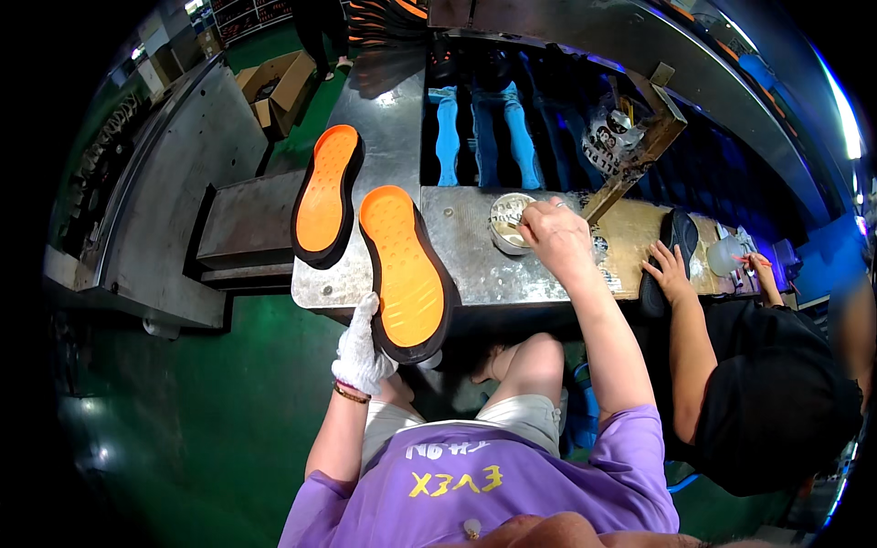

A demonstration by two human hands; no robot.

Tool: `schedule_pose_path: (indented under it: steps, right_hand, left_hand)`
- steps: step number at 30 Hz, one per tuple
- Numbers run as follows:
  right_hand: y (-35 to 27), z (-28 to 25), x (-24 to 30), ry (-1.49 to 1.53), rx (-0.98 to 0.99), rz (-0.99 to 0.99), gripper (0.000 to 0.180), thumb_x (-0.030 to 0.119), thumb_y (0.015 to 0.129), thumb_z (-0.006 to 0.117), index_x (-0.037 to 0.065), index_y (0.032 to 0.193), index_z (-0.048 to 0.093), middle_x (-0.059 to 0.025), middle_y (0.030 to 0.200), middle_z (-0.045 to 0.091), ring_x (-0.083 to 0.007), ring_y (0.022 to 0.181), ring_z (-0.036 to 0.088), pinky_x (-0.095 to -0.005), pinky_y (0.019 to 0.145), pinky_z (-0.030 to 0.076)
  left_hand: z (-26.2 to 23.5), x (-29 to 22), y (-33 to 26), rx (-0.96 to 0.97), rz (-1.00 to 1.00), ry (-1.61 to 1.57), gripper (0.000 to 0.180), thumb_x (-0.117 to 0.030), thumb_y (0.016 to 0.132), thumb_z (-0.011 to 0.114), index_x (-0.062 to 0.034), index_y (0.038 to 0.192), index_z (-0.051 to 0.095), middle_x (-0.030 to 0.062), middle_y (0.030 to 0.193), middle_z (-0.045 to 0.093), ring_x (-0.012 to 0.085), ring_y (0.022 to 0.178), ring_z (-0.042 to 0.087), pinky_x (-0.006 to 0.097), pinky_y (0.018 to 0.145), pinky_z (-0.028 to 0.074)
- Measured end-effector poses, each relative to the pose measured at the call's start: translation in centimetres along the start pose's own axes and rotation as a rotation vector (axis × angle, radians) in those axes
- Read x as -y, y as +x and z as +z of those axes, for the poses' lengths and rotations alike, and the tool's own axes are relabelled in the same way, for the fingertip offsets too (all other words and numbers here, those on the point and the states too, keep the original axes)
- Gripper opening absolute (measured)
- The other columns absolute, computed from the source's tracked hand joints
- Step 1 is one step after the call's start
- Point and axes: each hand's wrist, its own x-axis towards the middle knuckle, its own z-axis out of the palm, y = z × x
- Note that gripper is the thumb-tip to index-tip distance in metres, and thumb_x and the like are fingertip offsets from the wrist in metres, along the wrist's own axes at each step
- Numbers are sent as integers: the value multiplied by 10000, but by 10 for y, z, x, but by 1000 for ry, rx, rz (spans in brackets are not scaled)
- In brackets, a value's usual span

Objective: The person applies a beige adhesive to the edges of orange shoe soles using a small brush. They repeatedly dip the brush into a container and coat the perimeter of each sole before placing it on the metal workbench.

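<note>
My left hand (360, 352), in a white knit glove, grips the heel-side edge of a shoe sole (402, 265) with a black rim and an orange inner face. The sole is held face up over the bench's front edge. A second orange and black sole (325, 205) lies on the metal bench just left of it. My bare right hand (554, 236) is over a round whitish tub (508, 225), its fingers closed together at the tub's right rim. Whatever those fingers pinch is hidden beneath them.
Past the tub, blue shoe-shaped supports (446, 137) sit in a dark channel beside a metal bracket (653, 151). At right, a co-worker's hand (671, 274) rests by a black sole (678, 237), near a translucent cup (726, 256). An open cardboard box (283, 87) stands at far left.
</note>
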Motion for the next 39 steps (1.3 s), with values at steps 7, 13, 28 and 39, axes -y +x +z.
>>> schedule_pose_path:
  steps: [7, 13, 28, 39]
  right_hand:
    - [-20, 13, -11, -36, -100, -87, 96, 116, 805, 719, 90, 839, 633, -27, 961, 671, -273, 874, 625, -366, 725, 539]
    - [-40, -28, 15, 39, -256, -39, 146, 132, 780, 771, 113, 890, 677, -8, 1065, 687, -226, 916, 618, -366, 817, 437]
    - [-63, -104, 123, 240, -44, -241, 144, 187, 740, 780, 140, 840, 687, 35, 1045, 685, -136, 846, 620, -334, 875, 404]
    - [-59, -92, 137, 159, -68, -196, 145, 170, 758, 772, 105, 839, 670, -9, 999, 679, -181, 862, 618, -360, 870, 421]
  left_hand:
    - [14, -6, 9, 172, -147, -31, 469, -202, 959, 622, 23, 1363, 543, 207, 1345, 635, 341, 1182, 657, 467, 1028, 549]
    - [22, 18, -6, 152, 87, 21, 492, 13, 837, 573, 54, 1327, 552, 215, 1292, 652, 346, 1178, 650, 476, 1040, 532]
    - [69, 61, -72, -147, 727, 476, 199, -74, 973, 641, 5, 1156, 652, 85, 1093, 706, 182, 940, 686, 331, 827, 554]
    - [75, 62, -78, -204, 794, 593, 199, -71, 951, 687, 19, 1124, 645, 84, 1084, 702, 138, 940, 683, 296, 766, 544]
